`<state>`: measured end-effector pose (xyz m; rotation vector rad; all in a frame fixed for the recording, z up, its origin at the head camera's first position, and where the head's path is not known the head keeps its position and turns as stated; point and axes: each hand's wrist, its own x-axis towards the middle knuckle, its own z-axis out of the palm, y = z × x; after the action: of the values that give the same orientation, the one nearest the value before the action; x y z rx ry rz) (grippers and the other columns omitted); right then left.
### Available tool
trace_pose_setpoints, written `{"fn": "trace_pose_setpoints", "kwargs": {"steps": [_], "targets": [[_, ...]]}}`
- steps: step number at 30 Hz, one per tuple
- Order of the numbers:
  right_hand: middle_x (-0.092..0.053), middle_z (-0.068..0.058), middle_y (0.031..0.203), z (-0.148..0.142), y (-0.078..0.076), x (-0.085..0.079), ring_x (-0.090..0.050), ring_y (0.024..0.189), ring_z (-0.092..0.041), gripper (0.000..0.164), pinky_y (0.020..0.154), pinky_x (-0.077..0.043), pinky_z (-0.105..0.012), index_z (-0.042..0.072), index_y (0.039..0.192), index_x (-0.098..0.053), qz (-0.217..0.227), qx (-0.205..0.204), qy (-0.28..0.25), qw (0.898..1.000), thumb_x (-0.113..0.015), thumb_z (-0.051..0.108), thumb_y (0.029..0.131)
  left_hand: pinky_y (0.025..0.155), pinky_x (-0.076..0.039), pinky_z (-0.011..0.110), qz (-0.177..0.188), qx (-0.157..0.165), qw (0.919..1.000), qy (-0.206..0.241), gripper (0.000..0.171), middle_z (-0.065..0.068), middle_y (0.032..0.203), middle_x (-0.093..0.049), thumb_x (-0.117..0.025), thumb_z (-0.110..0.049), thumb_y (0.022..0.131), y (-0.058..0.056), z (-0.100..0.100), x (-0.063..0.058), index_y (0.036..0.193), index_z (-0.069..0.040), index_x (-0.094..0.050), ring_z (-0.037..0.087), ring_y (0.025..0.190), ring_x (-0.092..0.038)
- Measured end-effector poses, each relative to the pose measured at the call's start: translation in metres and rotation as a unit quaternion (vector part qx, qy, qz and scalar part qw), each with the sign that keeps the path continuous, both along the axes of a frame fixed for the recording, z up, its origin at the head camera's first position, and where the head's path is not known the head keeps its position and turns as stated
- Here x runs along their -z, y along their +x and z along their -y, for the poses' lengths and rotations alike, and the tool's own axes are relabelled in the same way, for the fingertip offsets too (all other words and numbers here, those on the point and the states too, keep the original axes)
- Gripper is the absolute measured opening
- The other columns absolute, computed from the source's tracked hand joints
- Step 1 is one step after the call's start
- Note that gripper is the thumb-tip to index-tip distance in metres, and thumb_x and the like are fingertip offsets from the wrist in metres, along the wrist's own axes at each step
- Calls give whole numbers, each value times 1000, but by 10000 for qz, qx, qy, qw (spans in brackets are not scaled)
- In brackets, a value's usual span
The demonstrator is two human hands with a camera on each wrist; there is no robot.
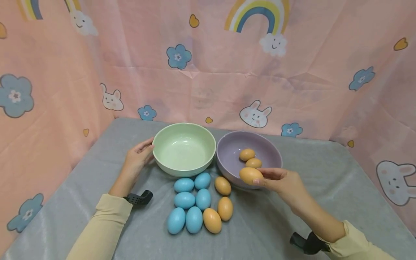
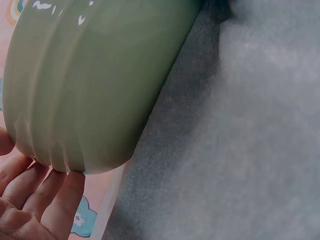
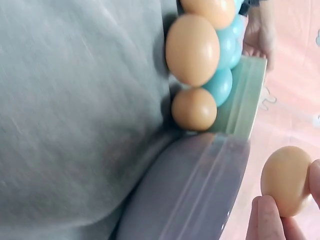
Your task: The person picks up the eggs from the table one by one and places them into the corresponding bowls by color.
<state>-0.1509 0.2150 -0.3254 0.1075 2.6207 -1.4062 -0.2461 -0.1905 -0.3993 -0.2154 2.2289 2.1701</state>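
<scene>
My right hand (image 1: pixel 286 186) pinches a light brown egg (image 1: pixel 250 176) between thumb and fingers, over the near rim of the purple bowl (image 1: pixel 224 168). Inside that bowl lie two more brown eggs (image 1: pixel 247 154). To its left stands a light green bowl (image 1: pixel 183 169). My left hand (image 1: pixel 136 159) touches the green bowl's left side; in the left wrist view its fairly straight fingers (image 2: pixel 62 200) rest against the outer wall. The held egg (image 3: pixel 286 180) also shows in the right wrist view, above the purple bowl's rim.
Several blue eggs (image 1: pixel 184 200) lie grouped on the grey cloth (image 1: pixel 143 231) in front of the green bowl. Three brown eggs (image 1: pixel 212 220) lie to their right, near the purple bowl. Behind the table hangs a pink patterned curtain (image 1: pixel 211 86).
</scene>
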Motion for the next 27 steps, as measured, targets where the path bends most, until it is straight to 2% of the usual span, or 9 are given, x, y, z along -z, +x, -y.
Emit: {"fn": "trace_pose_setpoints", "kwargs": {"steps": [7,13,16,22,27], "targets": [[-69,-4,129,2,-18,-2,-60,102,2,60,87,-51,-20,12,132,-66,-90,-12,203,9998,-78,46,84,93,-53,13,36,26,9999,91,50,6,154,-47,-56,-23,102,-1,-1,0,149,-12,-46,19,137,-51],[-70,-8,126,7,-34,1,-63,107,-11,63,83,-52,-18,9,131,-66,-119,18,315,9994,-77,49,83,94,-53,13,-19,46,10000,45,50,8,155,-45,-55,-23,103,-1,0,0,150,-11,-44,20,138,-50],[-69,-11,129,10,-40,3,-64,111,-15,63,82,-52,-17,7,131,-65,-82,44,291,9995,-77,47,84,95,-52,13,-46,49,10000,25,51,7,156,-44,-54,-24,103,-1,1,0,151,-10,-43,20,138,-49],[-69,-14,127,13,-53,10,-66,101,-7,60,81,-51,-14,3,130,-66,-111,55,159,9998,-79,40,85,96,-52,14,-59,65,10000,32,51,7,156,-45,-55,-24,103,-1,1,0,151,-10,-43,20,138,-49],[-67,-15,130,16,-60,16,-61,115,-18,57,84,-49,-16,2,128,-67,-52,130,229,9996,-79,37,85,98,-52,17,-34,89,10000,18,51,7,155,-45,-55,-25,103,1,1,-1,151,-12,-43,21,138,-50]]}}
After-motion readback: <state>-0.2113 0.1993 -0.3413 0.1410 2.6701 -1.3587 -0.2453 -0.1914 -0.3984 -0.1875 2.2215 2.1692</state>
